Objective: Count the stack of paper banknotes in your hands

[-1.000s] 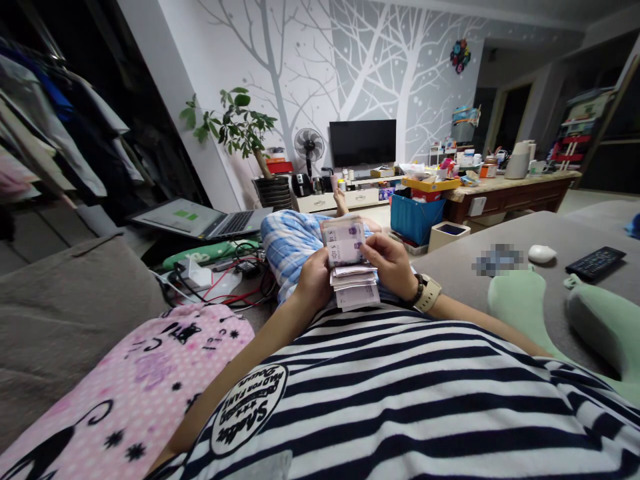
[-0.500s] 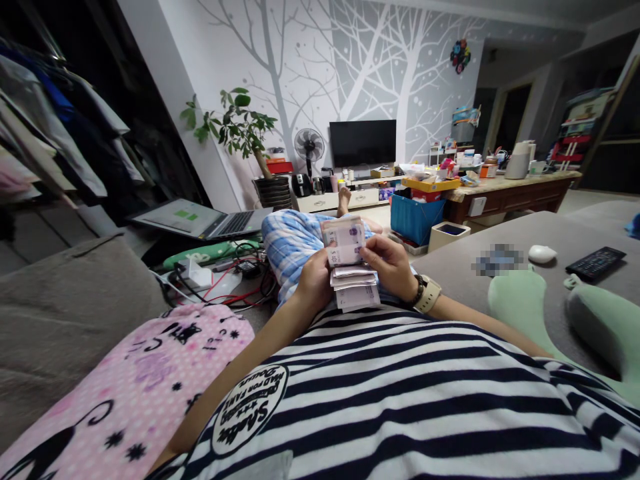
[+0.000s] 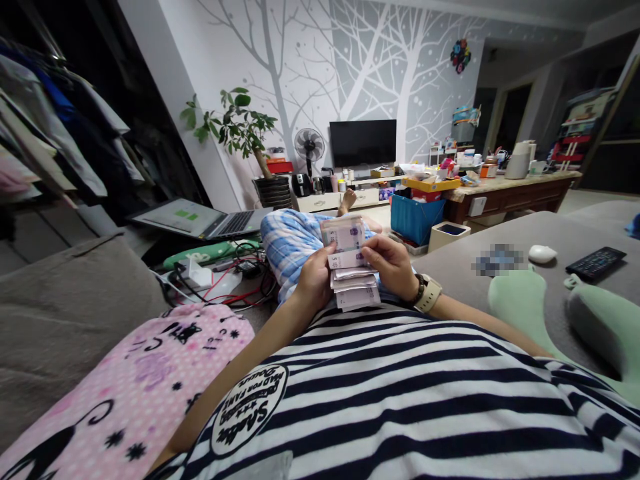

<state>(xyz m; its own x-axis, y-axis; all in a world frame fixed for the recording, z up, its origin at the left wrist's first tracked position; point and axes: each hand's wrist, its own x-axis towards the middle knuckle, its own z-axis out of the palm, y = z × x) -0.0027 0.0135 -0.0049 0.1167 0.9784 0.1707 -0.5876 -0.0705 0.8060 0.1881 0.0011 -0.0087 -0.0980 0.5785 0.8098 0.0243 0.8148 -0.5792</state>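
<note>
A stack of banknotes (image 3: 346, 235), pale purple and marked with a 5, stands tilted up above my lap. My left hand (image 3: 316, 275) is closed around its left side, thumb on the face of the notes. At the right edge, the thumb and fingers of my right hand (image 3: 390, 265) pinch a note whose lower part is folded toward me. Below, several folded-over note ends (image 3: 354, 281) hang in layers down toward my striped shirt (image 3: 380, 373). The fingers behind the stack are hidden.
To the left, an open laptop (image 3: 200, 220) stands near tangled cables (image 3: 245, 267) and a pink cushion (image 3: 150, 373). On the grey sofa at right lie a white mouse (image 3: 543, 254), a black remote control (image 3: 596, 264) and a green neck pillow (image 3: 520, 300). A blue bin (image 3: 417, 217) stands beyond.
The upper note's lower part has come down a little toward the folded ends, with my right hand still at its edge. The bare foot ahead has shifted slightly right.
</note>
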